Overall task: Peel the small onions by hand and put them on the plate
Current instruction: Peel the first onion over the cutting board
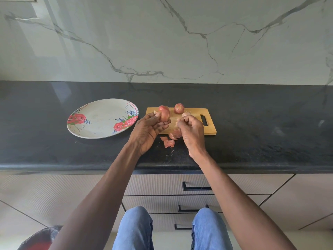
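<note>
My left hand (146, 129) grips a small reddish onion (164, 114) above the left end of the wooden cutting board (210, 131). My right hand (192, 130) is curled beside it and pinches a pale scrap of onion skin (177, 122). A second onion (179, 108) lies on the board's far edge. A paler onion (185, 114) shows just behind my right knuckles, partly hidden. The rose-patterned plate (100, 120) sits to the left of the board with nothing on it.
Pink peel pieces (169, 143) lie on the black counter (261, 138) in front of the board. A marble wall rises behind. Drawers with dark handles (196, 187) are below the counter edge. A dark bag (37, 239) sits on the floor at lower left.
</note>
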